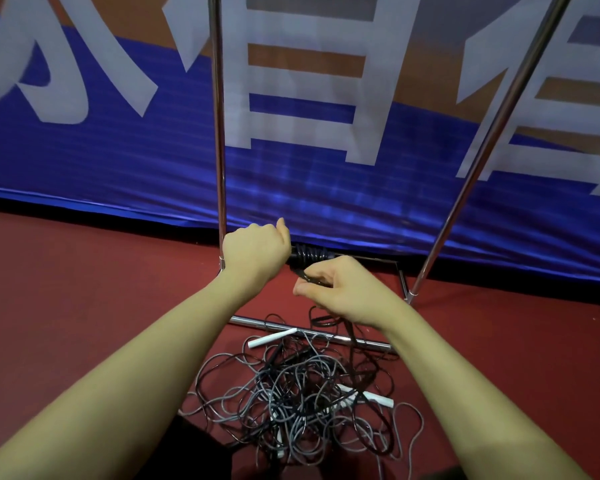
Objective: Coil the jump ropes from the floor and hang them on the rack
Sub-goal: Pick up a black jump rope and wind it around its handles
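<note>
Head-camera footage was taken looking down over two bare forearms toward a chrome rack (219,133) standing on a dark red floor (84,289) against a blue banner (118,150) with large white characters. At about twelve o'clock from the frame's centre, the left hand (255,252) was held in a fist, fingers curled around the end of a black jump rope coil (309,256) wound in tight turns; what lay inside the fist was hidden. Just to its four o'clock, the right hand (340,289) was seen pinching a black strand of the same rope between thumb and fingers, the strand trailing down past the wrist toward the floor. At six o'clock, between the forearms, a tangled pile of jump ropes (298,400) in black and grey was spread on the floor, partly lying over the rack's base bar (243,320). One white handle (272,338) was lying at the pile's upper edge, touching that bar, and another white handle (374,398) was lying at the pile's right side.
</note>
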`<move>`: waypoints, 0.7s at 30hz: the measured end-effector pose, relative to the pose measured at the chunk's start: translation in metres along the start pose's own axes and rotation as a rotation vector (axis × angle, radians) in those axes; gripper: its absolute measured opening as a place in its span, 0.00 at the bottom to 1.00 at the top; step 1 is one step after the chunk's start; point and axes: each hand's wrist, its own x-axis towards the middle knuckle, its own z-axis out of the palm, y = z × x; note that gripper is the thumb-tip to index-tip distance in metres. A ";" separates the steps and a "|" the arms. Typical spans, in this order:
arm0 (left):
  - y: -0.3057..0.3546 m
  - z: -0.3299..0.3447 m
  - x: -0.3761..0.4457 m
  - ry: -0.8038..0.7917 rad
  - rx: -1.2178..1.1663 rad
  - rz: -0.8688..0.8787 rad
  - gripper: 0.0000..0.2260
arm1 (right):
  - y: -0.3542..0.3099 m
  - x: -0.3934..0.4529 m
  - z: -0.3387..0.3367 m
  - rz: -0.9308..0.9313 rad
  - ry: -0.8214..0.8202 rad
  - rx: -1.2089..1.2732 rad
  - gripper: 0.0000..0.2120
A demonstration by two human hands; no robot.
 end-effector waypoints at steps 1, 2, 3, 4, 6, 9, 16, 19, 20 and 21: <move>0.001 0.001 -0.001 -0.018 0.035 0.053 0.24 | 0.000 0.000 -0.003 -0.004 0.029 -0.029 0.12; 0.003 0.001 -0.002 -0.026 0.067 0.113 0.23 | 0.001 0.000 -0.007 -0.008 0.064 -0.047 0.12; 0.004 0.002 -0.003 -0.032 0.092 0.176 0.23 | 0.001 0.000 -0.011 -0.012 0.103 -0.049 0.11; 0.006 0.001 -0.004 -0.029 0.108 0.241 0.23 | 0.002 0.000 -0.015 -0.013 0.139 -0.032 0.08; 0.006 0.001 -0.006 -0.015 0.100 0.388 0.22 | 0.003 -0.001 -0.021 0.001 0.183 0.015 0.05; 0.002 0.003 -0.008 0.041 0.024 0.565 0.29 | 0.009 -0.001 -0.024 0.049 0.229 0.056 0.06; -0.005 -0.003 -0.009 0.099 -0.209 0.671 0.22 | 0.021 -0.006 -0.036 0.116 0.257 0.212 0.08; -0.004 -0.012 -0.010 0.080 -0.456 0.660 0.21 | 0.022 -0.008 -0.038 0.095 0.262 0.292 0.07; -0.002 -0.019 -0.011 0.015 -0.567 0.615 0.20 | 0.021 -0.008 -0.038 0.083 0.271 0.325 0.06; -0.001 -0.024 -0.011 -0.022 -0.657 0.579 0.19 | 0.021 -0.007 -0.037 0.068 0.281 0.354 0.06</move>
